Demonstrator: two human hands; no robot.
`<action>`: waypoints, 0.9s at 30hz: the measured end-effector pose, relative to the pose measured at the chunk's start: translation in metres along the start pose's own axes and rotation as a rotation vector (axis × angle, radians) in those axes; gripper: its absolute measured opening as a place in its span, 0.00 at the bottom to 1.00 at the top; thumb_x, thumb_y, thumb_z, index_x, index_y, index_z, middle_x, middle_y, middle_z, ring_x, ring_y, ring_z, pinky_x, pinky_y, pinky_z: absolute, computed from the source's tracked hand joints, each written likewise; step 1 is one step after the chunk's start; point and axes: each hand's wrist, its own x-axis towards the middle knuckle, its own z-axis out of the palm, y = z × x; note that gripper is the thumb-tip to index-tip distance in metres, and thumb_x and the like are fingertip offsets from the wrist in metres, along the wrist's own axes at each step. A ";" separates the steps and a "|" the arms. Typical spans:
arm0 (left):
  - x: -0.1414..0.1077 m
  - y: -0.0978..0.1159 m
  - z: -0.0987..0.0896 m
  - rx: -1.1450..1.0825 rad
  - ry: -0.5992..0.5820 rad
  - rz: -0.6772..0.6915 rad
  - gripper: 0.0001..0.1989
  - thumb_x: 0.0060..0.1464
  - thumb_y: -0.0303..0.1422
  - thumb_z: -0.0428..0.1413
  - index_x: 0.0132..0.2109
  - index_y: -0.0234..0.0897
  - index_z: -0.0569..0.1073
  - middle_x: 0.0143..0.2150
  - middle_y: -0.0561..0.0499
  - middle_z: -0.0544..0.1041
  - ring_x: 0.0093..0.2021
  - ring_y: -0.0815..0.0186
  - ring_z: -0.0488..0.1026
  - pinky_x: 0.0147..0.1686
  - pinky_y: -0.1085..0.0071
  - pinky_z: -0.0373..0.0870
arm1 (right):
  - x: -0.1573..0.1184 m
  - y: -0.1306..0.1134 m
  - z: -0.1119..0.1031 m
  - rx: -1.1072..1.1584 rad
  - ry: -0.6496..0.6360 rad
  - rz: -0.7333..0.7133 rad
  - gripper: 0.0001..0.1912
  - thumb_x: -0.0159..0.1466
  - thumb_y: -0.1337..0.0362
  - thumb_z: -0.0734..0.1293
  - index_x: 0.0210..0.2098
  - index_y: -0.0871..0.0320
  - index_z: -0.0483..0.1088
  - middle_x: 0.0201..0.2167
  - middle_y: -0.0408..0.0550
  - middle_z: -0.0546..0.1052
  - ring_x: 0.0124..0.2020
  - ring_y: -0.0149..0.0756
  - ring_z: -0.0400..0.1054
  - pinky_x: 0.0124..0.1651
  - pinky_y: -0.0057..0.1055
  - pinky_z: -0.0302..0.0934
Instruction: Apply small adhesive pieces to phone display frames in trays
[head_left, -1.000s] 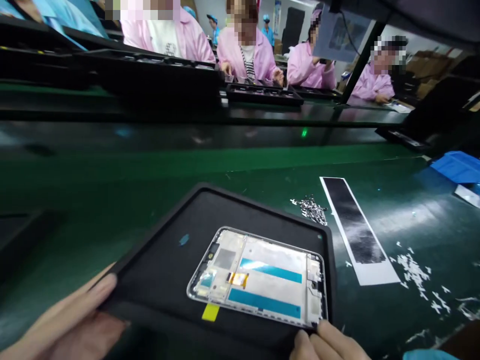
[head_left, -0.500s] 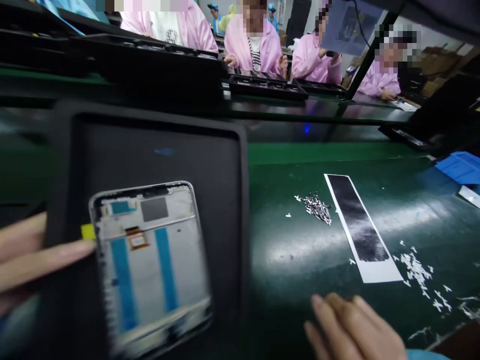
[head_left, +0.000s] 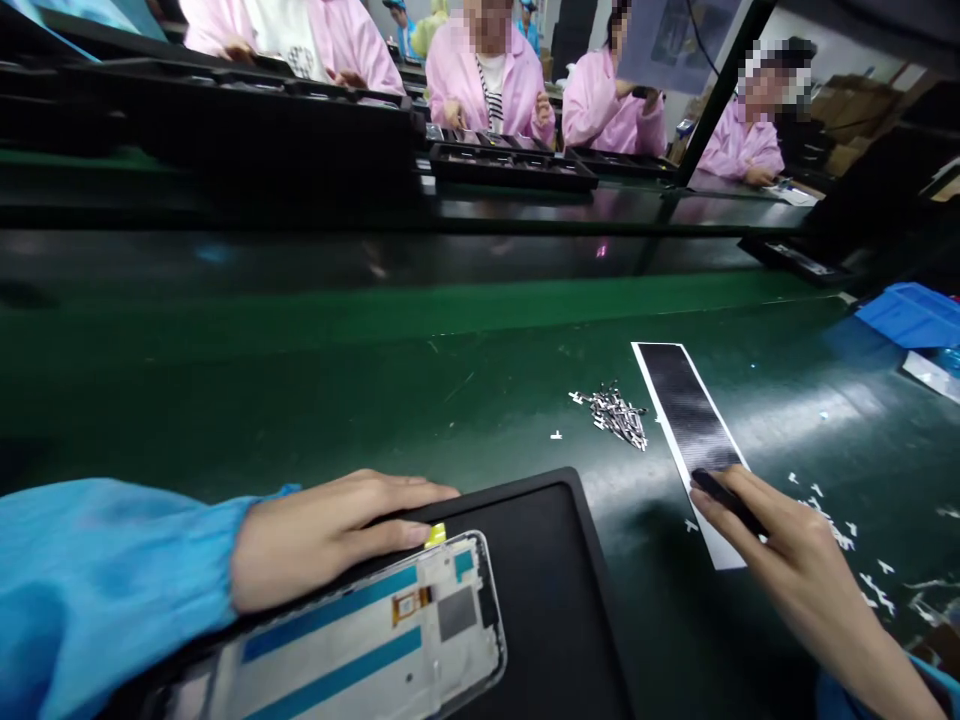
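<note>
My left hand [head_left: 337,535] rests on the edge of a black tray [head_left: 592,560], its fingers stretched along the rim and its thumb beside a yellow tab [head_left: 436,536]. In the tray lies a phone frame [head_left: 375,640] with blue strips and a small orange-brown flex part. My right hand [head_left: 772,520] is closed around a dark slim tool [head_left: 727,498], whose end is over the white-edged sheet of black strips [head_left: 686,400]. A pile of small black-and-white pieces [head_left: 616,415] lies left of the sheet.
White scraps [head_left: 840,535] lie right of the sheet. A blue bin [head_left: 911,315] stands at the far right. Beyond the green table, people in pink coats work at black trays [head_left: 514,168]. A dark slanted post [head_left: 724,95] rises at the back.
The black tray has been lowered and turned, with the phone frame now lying sideways. My left hand is on its upper edge. My right hand has moved up to the sheet, holding a dark tool.
</note>
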 end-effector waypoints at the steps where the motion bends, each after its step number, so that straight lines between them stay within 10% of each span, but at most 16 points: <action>1: 0.008 0.005 0.000 0.221 -0.074 0.081 0.12 0.49 0.43 0.56 0.39 0.48 0.79 0.41 0.51 0.79 0.42 0.57 0.73 0.41 0.72 0.63 | 0.003 0.001 0.001 0.003 0.001 0.004 0.08 0.65 0.63 0.59 0.29 0.55 0.64 0.23 0.40 0.68 0.20 0.27 0.64 0.21 0.20 0.58; 4: 0.031 0.028 -0.001 0.724 -0.171 0.373 0.16 0.55 0.43 0.49 0.38 0.41 0.78 0.38 0.46 0.75 0.37 0.55 0.69 0.36 0.65 0.61 | 0.011 0.005 0.006 0.004 0.020 0.024 0.11 0.65 0.63 0.61 0.26 0.56 0.62 0.19 0.38 0.64 0.17 0.24 0.58 0.19 0.20 0.54; 8: 0.069 0.067 0.030 0.748 -0.210 0.631 0.12 0.58 0.28 0.46 0.31 0.35 0.73 0.32 0.48 0.71 0.33 0.61 0.65 0.32 0.67 0.57 | 0.018 0.008 0.015 0.007 0.104 0.047 0.08 0.64 0.65 0.61 0.28 0.57 0.63 0.19 0.37 0.63 0.18 0.24 0.58 0.20 0.20 0.53; 15: 0.125 0.089 0.096 0.707 -0.229 0.675 0.07 0.56 0.25 0.50 0.37 0.34 0.73 0.40 0.46 0.71 0.40 0.59 0.64 0.37 0.64 0.57 | 0.011 0.015 0.015 -0.001 0.196 0.088 0.04 0.63 0.68 0.63 0.31 0.55 0.63 0.22 0.37 0.66 0.19 0.24 0.59 0.21 0.20 0.54; 27: 0.117 0.092 0.092 0.487 -0.267 0.648 0.08 0.60 0.24 0.44 0.33 0.35 0.64 0.31 0.51 0.69 0.33 0.64 0.62 0.35 0.67 0.57 | 0.014 0.007 0.020 0.013 0.158 0.046 0.06 0.62 0.74 0.60 0.34 0.58 0.62 0.24 0.39 0.66 0.22 0.24 0.61 0.27 0.20 0.56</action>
